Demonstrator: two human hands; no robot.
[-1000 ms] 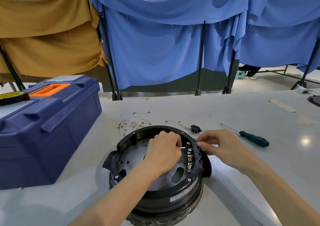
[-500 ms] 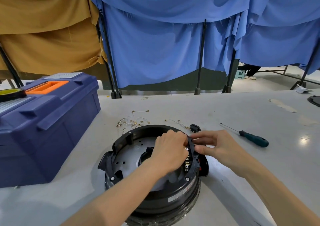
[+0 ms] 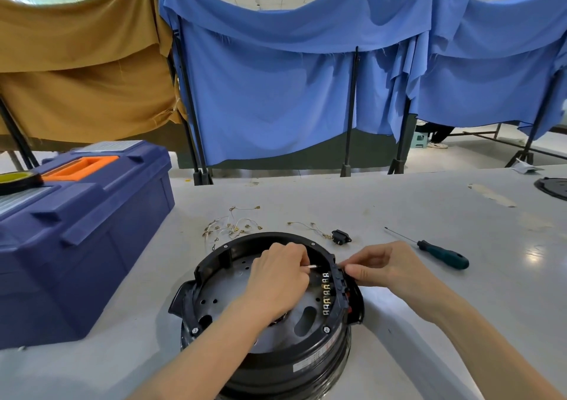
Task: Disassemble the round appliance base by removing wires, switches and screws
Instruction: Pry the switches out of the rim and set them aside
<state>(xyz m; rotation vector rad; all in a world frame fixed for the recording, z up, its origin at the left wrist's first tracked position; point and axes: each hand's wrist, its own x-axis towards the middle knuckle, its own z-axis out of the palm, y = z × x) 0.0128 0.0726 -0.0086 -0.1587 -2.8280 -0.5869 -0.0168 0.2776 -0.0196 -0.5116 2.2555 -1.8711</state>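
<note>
Currently the round appliance base [image 3: 313,378] sits centre-front on the grey table [image 3: 399,203]; left hand [image 3: 277,280] curls over its interior, hiding the middle, and pinches a thin metal-tipped wire end [image 3: 313,266]. Right hand [image 3: 391,266] pinches the base rim by the terminal row [image 3: 325,292]. Behind lie loose wires [image 3: 233,226], a black switch [image 3: 341,236] and a green-handled screwdriver [image 3: 441,255]; a blue toolbox [image 3: 86,230] stands left.

Glossy black plastic base [image 3: 306,366]

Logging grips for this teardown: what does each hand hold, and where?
Left hand grips a thin pale rod by its hidden end; right hand pinches the black base rim beside the terminals.
</note>
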